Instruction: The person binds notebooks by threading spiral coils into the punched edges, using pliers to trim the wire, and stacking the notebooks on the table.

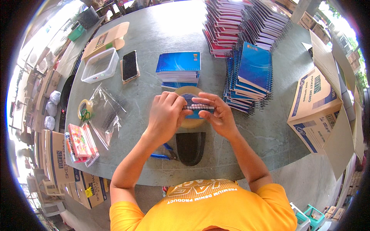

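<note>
Between both hands I hold a small spiral notebook (pixel 199 107) edge-up, its black wire coil showing on top. My left hand (pixel 166 112) pinches the coil's left end with thumb and fingers. The right hand (pixel 216 114) grips the other end, thumb below and fingers above. Beneath them lies a round tan disc (pixel 195 91) with a blue middle, partly covered by my hands. Just beyond is a stack of blue-covered pads (pixel 178 62), no coil visible on them. Nearer my body are a dark rounded pad (pixel 190 148) and a blue-handled hand tool (pixel 160 156), probably pliers.
Blue spiral notebooks (pixel 254 63) pile up at right, with red (pixel 222 29) and dark (pixel 266 25) piles behind. An open carton (pixel 314 109) stands far right. Leftward lie a phone (pixel 130 64), clear tub (pixel 101 66), tape roll (pixel 83 107), wire coils in plastic (pixel 111 115) and red packets (pixel 80 141).
</note>
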Available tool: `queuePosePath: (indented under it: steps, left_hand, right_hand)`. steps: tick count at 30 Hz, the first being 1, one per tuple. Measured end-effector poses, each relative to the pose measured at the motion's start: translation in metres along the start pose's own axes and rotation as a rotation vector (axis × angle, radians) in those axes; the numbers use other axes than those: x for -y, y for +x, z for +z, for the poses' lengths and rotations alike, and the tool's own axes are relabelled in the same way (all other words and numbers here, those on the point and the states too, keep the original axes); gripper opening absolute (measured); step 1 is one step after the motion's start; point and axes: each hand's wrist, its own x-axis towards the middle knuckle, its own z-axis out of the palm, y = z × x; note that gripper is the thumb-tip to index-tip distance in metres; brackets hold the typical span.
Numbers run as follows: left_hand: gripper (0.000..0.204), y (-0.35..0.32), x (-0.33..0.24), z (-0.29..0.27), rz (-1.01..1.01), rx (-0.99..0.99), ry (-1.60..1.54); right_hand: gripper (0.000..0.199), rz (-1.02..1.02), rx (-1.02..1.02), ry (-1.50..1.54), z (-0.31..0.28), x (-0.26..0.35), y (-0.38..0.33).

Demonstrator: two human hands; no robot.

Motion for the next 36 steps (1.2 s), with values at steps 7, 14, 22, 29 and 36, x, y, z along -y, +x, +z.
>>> queuePosePath:
  steps: [7,14,22,29,36]
  left_hand:
    - [0.029,0.004,-0.004,0.003,-0.006,0.066,-0.012]
    - [0.032,0.006,-0.006,0.003,-0.003,0.059,-0.060]
    - [0.033,0.024,-0.025,0.016,0.120,0.044,-0.219]
    - [0.025,0.028,-0.023,0.025,0.151,0.145,-0.304]
    - [0.023,0.027,-0.026,0.022,0.188,0.089,-0.380]
  right_hand:
    - [0.019,-0.060,-0.034,0.024,-0.002,-0.003,-0.009]
    - [0.021,-0.034,-0.122,-0.344,-0.012,-0.003,-0.018]
    - [0.016,0.020,-0.115,-0.460,-0.024,-0.016,-0.023]
    - [0.015,0.016,-0.132,-0.505,-0.024,-0.015,-0.022]
    - [0.013,-0.053,-0.147,-0.550,-0.020,-0.014,-0.024]
